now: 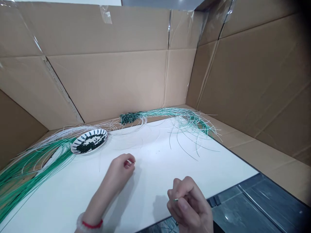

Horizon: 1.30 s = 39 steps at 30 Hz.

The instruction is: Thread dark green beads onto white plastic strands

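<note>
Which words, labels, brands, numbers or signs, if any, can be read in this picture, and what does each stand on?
None can be read.
The cardboard wall shows only creases, seams and tape.
The plate has painted stripes, not letters.
The tiny piece in the right hand is too small to check for markings.

Creased cardboard walls [126, 77], seamed with clear tape [106, 14], rise behind and to either side of a white tabletop [218, 171]. A flat cardboard strip [245, 145] runs along its right edge. Light glints off a dark, glossy surface [267, 207] at lower right; a gray area [160, 3] shows above the rear wall.
</note>
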Tool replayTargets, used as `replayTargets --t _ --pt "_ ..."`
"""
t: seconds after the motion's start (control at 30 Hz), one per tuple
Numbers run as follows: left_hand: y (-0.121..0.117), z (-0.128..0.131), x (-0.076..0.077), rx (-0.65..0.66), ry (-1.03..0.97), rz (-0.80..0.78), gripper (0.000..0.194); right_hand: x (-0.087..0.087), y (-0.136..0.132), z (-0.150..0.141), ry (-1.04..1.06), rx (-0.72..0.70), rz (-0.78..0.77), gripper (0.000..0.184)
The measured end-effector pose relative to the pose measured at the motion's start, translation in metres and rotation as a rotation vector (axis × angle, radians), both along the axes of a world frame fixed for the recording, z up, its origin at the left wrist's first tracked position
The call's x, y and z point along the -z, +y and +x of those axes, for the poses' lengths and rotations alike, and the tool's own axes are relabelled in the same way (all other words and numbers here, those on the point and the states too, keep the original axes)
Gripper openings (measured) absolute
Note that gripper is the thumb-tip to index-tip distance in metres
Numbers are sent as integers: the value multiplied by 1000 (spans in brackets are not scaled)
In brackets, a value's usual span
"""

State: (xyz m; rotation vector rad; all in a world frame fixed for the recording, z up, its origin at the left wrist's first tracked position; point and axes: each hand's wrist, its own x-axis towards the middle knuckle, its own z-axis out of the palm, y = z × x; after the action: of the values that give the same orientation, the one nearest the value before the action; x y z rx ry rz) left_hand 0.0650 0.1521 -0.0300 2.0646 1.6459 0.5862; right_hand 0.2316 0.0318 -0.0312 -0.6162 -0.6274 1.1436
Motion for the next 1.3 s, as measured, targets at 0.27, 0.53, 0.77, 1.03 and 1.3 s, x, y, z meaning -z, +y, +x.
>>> replayTargets --t 0.27,0.53,0.77,1.03,1.3 --pt "-5 -39 -1 -126 -5 -101 14 7 7 -9 -166 45 -22 38" --pt "-2 -32 4 -88 44 -106 7 7 8 -13 -232 74 -64 41" --pt "3 -23 6 -70 56 -63 13 6 7 -14 -268 75 -86 43" --pt "6 -22 16 -34 -24 -11 16 7 13 -14 -426 -19 -105 38" --pt "-33 -22 7 -119 -486 -147 22 26 39 -34 -518 -136 -116 26"
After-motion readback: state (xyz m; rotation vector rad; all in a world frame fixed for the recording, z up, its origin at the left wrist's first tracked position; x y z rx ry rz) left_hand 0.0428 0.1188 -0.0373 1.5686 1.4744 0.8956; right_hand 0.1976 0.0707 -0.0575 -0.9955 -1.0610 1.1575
